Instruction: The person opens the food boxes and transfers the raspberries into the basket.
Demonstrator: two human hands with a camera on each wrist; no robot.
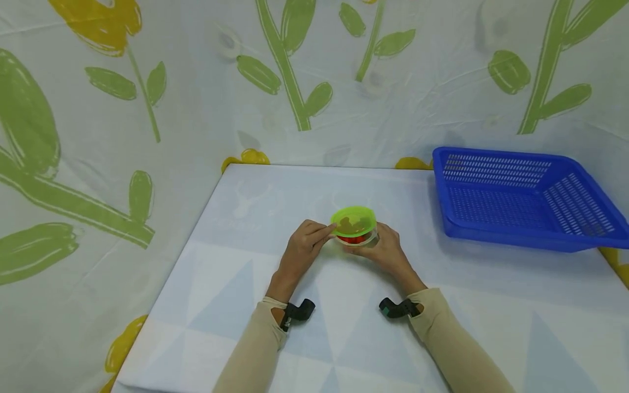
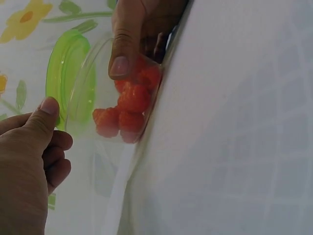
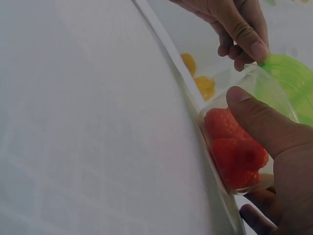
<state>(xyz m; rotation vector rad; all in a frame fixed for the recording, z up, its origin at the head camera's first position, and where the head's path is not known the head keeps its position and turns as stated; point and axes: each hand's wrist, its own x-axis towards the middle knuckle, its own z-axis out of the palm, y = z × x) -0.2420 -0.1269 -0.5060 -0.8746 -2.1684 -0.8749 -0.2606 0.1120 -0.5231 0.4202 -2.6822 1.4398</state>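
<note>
Currently, you are working at a small clear container (image 2: 102,90), with the red berries (image 2: 133,98) lying in its lower part and the green lid (image 1: 361,215) sitting off its rim. Your left hand (image 1: 306,246) is pinching the lid's near edge between thumb and forefinger, while its other fingers are curling underneath. Your right hand (image 1: 387,252) is gripping the container's side, the thumb pressing on one wall and the fingers reaching around behind; how tightly they are squeezing, you are not letting me tell.

The container is standing upright, or nearly so, low over the white table (image 1: 334,305), between your two hands; whether its base is touching the cloth is hard to make out. The blue basket (image 1: 511,239) is standing well apart, off to your right, and neither hand is touching it.

As for progress, you are seemingly partway: the berries are already resting inside, and both parts are in your grasp, but the lid is not closing the container, since a gap is showing along the rim. Whether you are covering or uncovering it, this moment is not settling. Either way, the lid is needing either seating all round or lifting fully clear.
</note>
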